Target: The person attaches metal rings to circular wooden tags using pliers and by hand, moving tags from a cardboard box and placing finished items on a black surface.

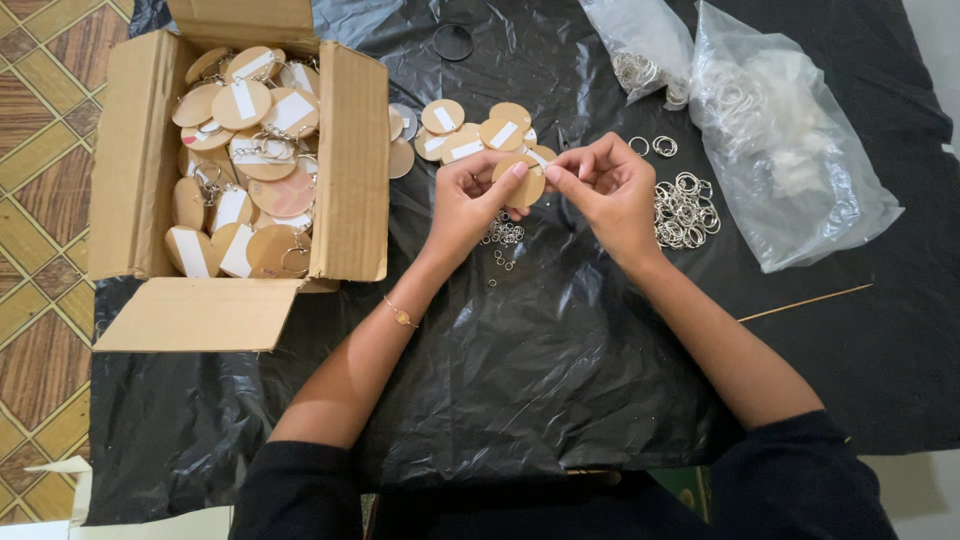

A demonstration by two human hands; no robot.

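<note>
A black plastic sheet (520, 380) is spread over the desk beneath both hands. To the left of the left hand, an open cardboard box (135, 170) is seen, well filled with finished wooden discs (262, 150) that already carry metal rings. Beyond and to the right of the right hand, two clear plastic bags (790, 140) are laid, one of them holding more rings. Just beyond the hands, a small heap of bare wooden discs (470, 135) with white labels is left unringed. Just right of the right hand, a loose pile of split rings (685, 210) is spread out, and a smaller cluster of tiny rings and chains (502, 235) lies beneath the left hand.

A single wooden disc (527, 185) is pinched at its edge between the left hand (470, 205) and the right hand (610, 190), both closed narrowly around it above the sheet. Whether a ring is already on it cannot be told. Judging by the full box and small heap, most of the work appears done, with a handful of discs remaining.
</note>
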